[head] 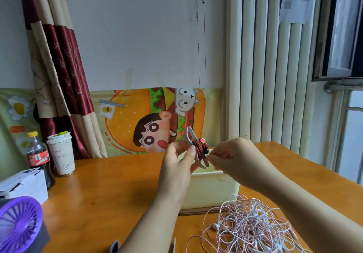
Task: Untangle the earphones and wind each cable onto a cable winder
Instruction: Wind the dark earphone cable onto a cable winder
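I hold a grey cable winder (190, 134) upright in the air above the table. A dark red braided earphone cable (199, 150) is wound round its middle, with the earbuds showing at the right side. My left hand (179, 160) pinches the winder from the left between thumb and fingers. My right hand (233, 158) pinches the cable's end at the winder's lower right. On the table in front of me lies a tangled heap of pink and white earphone cables (249, 227), with a white earbud at its left edge.
A cream plastic box (210, 191) stands on the wooden table (110, 193) under my hands. At the left are a cola bottle (38, 158), a paper cup (61, 154), a white carton (23, 186) and a purple fan (18, 225). Curtain and radiator stand behind.
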A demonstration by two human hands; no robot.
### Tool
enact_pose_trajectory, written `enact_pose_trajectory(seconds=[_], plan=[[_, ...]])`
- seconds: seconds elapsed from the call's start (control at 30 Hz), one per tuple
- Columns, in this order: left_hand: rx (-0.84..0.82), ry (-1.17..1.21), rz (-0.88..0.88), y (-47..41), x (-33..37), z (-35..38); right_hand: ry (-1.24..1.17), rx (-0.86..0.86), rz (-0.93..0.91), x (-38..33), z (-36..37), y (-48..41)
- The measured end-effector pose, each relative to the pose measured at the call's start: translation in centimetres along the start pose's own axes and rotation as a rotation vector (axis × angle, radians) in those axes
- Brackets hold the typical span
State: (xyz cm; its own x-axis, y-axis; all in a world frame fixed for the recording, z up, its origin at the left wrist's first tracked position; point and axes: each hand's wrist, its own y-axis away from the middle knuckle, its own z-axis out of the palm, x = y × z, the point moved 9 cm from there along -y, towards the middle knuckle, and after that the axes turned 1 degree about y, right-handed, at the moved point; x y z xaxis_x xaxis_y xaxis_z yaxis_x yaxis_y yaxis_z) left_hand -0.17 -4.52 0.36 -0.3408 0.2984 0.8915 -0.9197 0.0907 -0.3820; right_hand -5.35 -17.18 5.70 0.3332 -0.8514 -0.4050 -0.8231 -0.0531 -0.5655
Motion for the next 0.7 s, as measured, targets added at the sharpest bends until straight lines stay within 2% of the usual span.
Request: enact_pose_trajectory(seconds=[0.13,0.2,0.33,0.57,0.7], plan=[[-0.022,-0.277,0.134,0.0,1.2,0.6,0.135,0.065,-0.096,-1.3,-0.9,-0.2],[-0.029,-0.318,0.14,-0.1,1.3,0.6,0.136,0.056,-0.12,-1.4,-0.7,-0.1],[-0.102,-0.242,0.062,0.1,0.6,0.8,-0.075,0.091,-0.076,-0.8,-0.8,0.4],[-0.274,0.075,-0.177,1.3,-1.0,2.2,-0.367,0.08,-0.005,-0.2,-0.9,0.8],[-0.288,0.003,-0.167,1.1,-1.0,2.0,-0.483,0.022,0.047,0.3,-0.6,1.1]])
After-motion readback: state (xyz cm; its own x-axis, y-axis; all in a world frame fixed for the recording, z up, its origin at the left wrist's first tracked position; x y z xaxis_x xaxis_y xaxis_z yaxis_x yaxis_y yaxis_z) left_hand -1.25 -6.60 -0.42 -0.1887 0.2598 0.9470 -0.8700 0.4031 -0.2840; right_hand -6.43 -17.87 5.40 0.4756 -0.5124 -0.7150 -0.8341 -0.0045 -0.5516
